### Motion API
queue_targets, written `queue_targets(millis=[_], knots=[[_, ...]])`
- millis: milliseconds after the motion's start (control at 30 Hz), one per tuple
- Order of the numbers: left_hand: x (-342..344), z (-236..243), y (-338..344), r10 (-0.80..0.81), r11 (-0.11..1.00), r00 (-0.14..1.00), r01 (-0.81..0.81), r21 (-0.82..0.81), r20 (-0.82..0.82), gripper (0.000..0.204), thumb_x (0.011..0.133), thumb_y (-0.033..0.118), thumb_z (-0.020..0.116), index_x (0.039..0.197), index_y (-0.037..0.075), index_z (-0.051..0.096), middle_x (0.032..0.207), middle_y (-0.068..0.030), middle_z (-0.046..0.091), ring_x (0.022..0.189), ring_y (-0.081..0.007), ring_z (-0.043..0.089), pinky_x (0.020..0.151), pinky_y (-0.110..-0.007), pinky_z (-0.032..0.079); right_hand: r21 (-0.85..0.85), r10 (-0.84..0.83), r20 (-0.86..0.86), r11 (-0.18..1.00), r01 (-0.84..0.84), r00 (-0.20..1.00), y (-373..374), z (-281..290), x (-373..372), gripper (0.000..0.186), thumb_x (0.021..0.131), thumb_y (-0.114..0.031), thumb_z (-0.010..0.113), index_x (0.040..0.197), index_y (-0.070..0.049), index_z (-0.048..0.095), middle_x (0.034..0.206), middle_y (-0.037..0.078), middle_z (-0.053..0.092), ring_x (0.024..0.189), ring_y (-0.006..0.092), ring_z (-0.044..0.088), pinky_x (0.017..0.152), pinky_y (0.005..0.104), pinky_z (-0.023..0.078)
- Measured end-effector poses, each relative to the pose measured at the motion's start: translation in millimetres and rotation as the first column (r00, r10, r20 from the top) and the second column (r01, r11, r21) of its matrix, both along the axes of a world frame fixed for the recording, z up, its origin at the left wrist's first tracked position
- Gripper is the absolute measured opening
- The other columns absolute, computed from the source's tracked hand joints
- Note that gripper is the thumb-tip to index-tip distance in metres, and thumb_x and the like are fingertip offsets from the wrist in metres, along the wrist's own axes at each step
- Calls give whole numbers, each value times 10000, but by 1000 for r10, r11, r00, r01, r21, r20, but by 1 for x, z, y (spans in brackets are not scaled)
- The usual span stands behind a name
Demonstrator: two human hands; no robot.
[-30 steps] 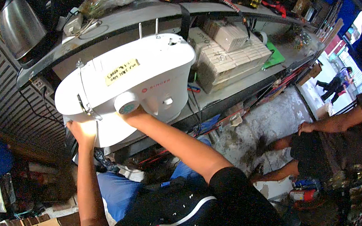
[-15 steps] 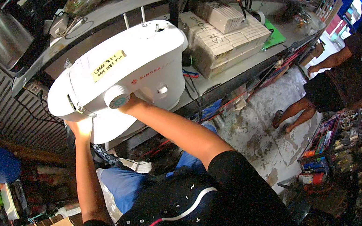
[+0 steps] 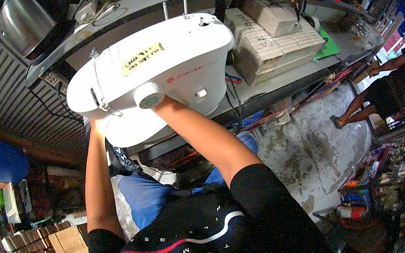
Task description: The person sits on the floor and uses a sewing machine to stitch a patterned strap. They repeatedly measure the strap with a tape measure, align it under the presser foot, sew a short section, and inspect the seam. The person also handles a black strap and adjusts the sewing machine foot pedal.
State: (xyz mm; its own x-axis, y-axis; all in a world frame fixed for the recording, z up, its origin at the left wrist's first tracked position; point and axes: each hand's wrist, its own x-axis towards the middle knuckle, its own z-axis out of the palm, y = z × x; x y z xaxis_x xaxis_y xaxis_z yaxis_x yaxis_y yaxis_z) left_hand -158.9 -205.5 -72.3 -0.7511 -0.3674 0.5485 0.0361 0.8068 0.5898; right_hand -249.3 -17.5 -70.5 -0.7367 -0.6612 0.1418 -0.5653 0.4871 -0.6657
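A white sewing machine [image 3: 160, 56] stands upright before me, with a yellow handwritten label [image 3: 142, 59] on its top cover and a round dial [image 3: 149, 96] on its front. My left hand [image 3: 98, 125] is tucked beneath the machine's left end, by the needle area, where a bright light shines on it. The machine's head covers its fingers. My right hand [image 3: 164, 106] reaches in below the arm, just behind the dial. Its fingers are also out of sight, so I cannot tell what either hand holds.
Behind the machine, a shelf carries wrapped white boxes [image 3: 273, 47] and a green packet [image 3: 327, 46]. A steel kettle [image 3: 27, 22] stands at the far left. Cardboard pieces [image 3: 70, 244] and a blue seat [image 3: 1, 159] lie lower left. Another person [image 3: 394, 88] is at the right.
The view has shifted, so the machine appears farther right and higher. My left hand shows less, farther under the machine's head. The other person's pose has changed, bending lower at the right.
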Motion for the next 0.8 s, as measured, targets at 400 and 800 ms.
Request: queue_targets(millis=[400,800], knots=[[-28,-5,-29,-107,930,978,35,365,179,411,718,249,696,999,-44,634,967,-205,655,884,-281,638,747,-371,488,-204,190,-605,902,-381,773,206,26,74,120,689,-26,568,777,-58,643,693,85,619,600,241,584,623,366,492],[-43,-1,-15,13,913,914,-177,368,406,294,669,357,694,873,146,718,843,-107,685,818,-265,661,752,-350,502,170,-232,-287,943,287,929,285,-52,-75,432,710,33,548,1141,59,522,1158,254,554,1073,404,525,916,409,407]])
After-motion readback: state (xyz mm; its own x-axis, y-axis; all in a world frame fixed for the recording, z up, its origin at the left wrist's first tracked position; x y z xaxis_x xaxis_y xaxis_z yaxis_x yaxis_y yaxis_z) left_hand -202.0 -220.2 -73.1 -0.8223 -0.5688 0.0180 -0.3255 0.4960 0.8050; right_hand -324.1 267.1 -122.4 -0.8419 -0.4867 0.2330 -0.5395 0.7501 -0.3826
